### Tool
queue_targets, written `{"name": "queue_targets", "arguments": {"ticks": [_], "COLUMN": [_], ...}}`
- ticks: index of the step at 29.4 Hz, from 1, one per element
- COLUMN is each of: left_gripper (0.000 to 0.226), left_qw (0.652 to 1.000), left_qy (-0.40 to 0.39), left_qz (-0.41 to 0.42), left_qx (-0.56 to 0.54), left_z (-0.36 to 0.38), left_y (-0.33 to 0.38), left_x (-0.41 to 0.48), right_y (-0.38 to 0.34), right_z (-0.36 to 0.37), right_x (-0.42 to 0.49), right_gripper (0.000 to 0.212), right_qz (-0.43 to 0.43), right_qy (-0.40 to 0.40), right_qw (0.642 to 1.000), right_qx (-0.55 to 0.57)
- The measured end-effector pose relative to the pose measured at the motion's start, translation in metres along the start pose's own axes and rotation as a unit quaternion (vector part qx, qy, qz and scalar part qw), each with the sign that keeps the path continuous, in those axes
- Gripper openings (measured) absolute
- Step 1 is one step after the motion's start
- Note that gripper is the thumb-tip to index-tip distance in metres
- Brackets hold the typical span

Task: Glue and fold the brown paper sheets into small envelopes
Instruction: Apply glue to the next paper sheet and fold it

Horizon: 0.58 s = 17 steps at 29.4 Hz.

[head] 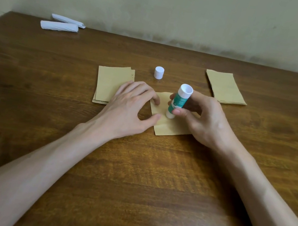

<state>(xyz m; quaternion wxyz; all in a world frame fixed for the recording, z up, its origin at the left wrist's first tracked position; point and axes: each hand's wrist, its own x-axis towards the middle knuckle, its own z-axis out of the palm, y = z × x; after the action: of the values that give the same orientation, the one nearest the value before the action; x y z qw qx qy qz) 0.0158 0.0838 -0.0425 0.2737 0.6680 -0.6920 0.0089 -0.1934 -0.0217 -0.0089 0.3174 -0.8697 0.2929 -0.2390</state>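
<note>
A single brown paper sheet [167, 127] lies on the wooden table in front of me. My left hand [129, 107] presses on its left edge with thumb and fingertips. My right hand [203, 119] grips a green and white glue stick [179, 102], tip down on the sheet, its tail end pointing up. The glue stick's white cap [159, 72] stands on the table behind the sheet. One stack of brown sheets [109, 85] sits to the left, partly under my left hand. Another stack [225, 87] lies at the right.
Two rolled white paper bundles [59, 26] lie at the table's far left corner, next to the wall. The table's back edge [193, 50] meets a pale wall. Bare wood stretches between my forearms and the near edge.
</note>
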Motion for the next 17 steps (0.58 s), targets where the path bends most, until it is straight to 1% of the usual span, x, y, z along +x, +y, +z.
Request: {"name": "queue_targets", "arguments": {"ticks": [2,4,8,13,17], "left_gripper": [0.035,0.036,0.035,0.037,0.031], "left_qw": [1.000,1.000,1.000,1.000,1.000], "left_qy": [0.000,0.001,0.001,0.006,0.007], "left_qz": [0.000,-0.001,-0.002,0.000,-0.001], "left_qx": [-0.002,-0.004,-0.009,-0.011,-0.010], "left_z": [0.000,0.000,0.000,0.001,0.001], "left_y": [0.000,0.001,0.001,0.001,0.000], "left_x": [0.000,0.000,-0.001,-0.001,-0.001], "right_y": [-0.001,-0.003,-0.009,-0.009,-0.005], "right_z": [-0.001,-0.001,-0.005,-0.010,-0.017], "right_x": [0.001,-0.001,-0.008,-0.013,-0.015], "right_gripper": [0.020,0.019,0.034,0.032,0.030], "right_qz": [0.004,0.000,0.005,0.030,0.051], "right_qy": [-0.008,0.004,0.037,0.025,0.024], "right_qw": [1.000,0.999,0.996,0.995,0.994], "right_qx": [-0.022,-0.052,-0.077,-0.091,-0.093]}}
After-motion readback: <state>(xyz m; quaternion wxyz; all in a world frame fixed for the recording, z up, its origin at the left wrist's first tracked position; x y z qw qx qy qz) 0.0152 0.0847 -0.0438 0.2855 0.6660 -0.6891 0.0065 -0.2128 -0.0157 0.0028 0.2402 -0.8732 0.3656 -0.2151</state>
